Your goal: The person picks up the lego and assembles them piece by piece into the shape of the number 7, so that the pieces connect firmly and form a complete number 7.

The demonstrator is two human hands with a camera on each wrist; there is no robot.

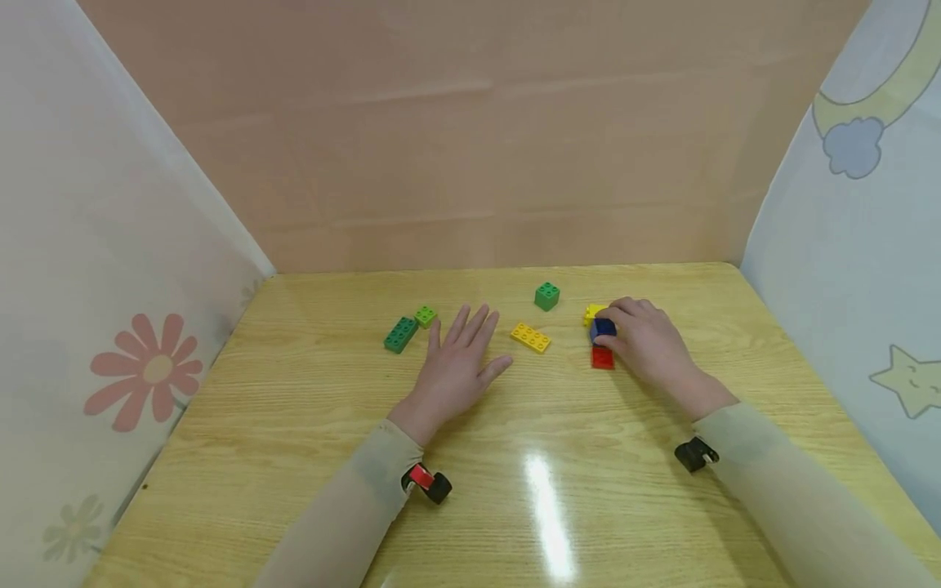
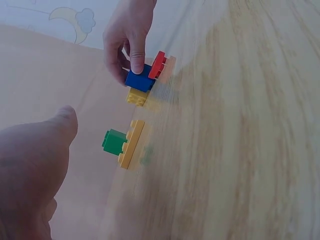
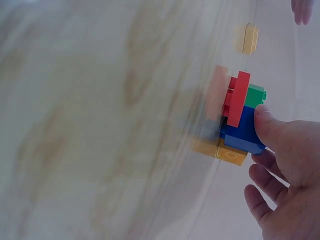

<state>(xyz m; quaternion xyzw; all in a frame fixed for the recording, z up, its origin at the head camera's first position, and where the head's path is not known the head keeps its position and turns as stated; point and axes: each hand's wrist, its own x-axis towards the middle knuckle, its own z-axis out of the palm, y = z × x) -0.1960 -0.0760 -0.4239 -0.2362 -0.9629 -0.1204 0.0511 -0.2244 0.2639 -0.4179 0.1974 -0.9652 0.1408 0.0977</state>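
Observation:
My right hand point(image 1: 650, 343) pinches a blue toy building brick point(image 1: 604, 329) between thumb and fingers. In the right wrist view the blue brick point(image 3: 245, 131) has studs facing the tabletop. A flat red brick point(image 1: 603, 358) lies at its near side, studs down; whether the two are joined I cannot tell. Just behind the blue brick is a yellow brick point(image 1: 592, 312), partly hidden by the fingers. My left hand point(image 1: 456, 367) holds nothing, its fingers straight and spread, palm down over the table. Nearest to it are a light green brick point(image 1: 425, 316) and a flat yellow brick point(image 1: 531, 337).
A dark green brick point(image 1: 400, 335) lies left of the light green one. Another green brick point(image 1: 547, 296) stands toward the back of the wooden table point(image 1: 309, 425). Cloth walls point(image 1: 478, 163) enclose the back and both sides.

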